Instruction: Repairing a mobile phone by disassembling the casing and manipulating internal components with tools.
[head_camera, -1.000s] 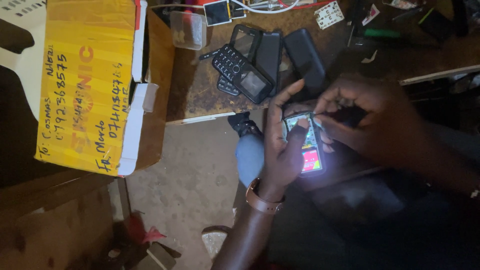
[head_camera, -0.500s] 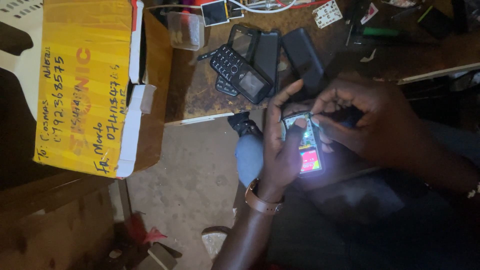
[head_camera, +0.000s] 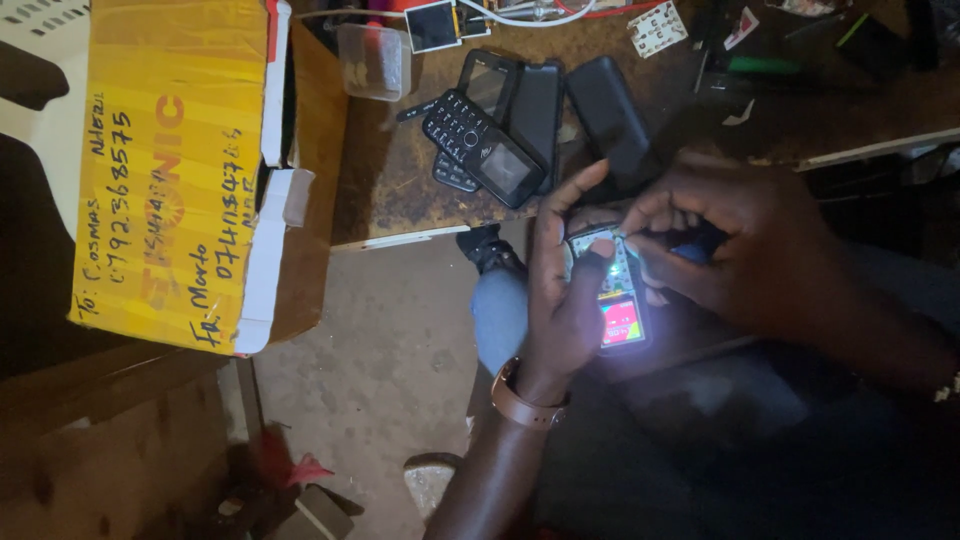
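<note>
My left hand (head_camera: 562, 290) grips a small opened phone (head_camera: 618, 300) whose screen glows red and white at its lower end. Its thumb rests along the phone's left edge, and a brown strap circles the wrist. My right hand (head_camera: 735, 240) sits just right of the phone, fingers pinched on a thin dark tool (head_camera: 690, 240) whose tip meets the phone's upper part. Both hands hover over my lap, below the edge of a brown worktable (head_camera: 400, 190).
Several dark keypad phones (head_camera: 490, 135) and phone shells lie on the table above my hands, with a clear plastic tub (head_camera: 372, 60) and small circuit parts farther back. A yellow cardboard box (head_camera: 180, 170) stands at the left. Bare concrete floor (head_camera: 380, 360) lies below.
</note>
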